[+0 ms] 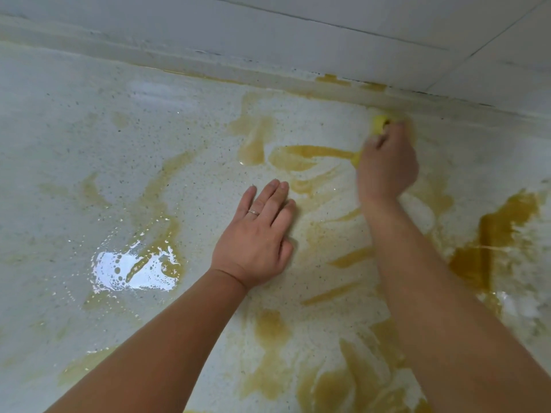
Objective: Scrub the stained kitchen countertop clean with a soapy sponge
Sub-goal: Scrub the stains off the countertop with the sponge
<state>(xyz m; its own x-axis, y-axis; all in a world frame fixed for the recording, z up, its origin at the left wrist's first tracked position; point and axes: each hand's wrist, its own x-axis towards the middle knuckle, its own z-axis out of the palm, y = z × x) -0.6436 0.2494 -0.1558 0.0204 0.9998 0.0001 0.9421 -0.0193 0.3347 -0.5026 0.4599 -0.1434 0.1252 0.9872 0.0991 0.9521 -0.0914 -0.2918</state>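
Left hand (256,234) was lying flat, fingers straight, while right hand (386,165) reached way forward, curled round the sponge (379,123).

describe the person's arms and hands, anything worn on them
Both forearms are bare, with no sleeves, gloves, watch or bracelet in view. The left hand wears a thin ring on one finger. The right hand is blurred; no ring shows on it.

The left hand (256,234) lies flat on the countertop (89,144), the right hand (386,165) farther back, right, by the wall (357,40).
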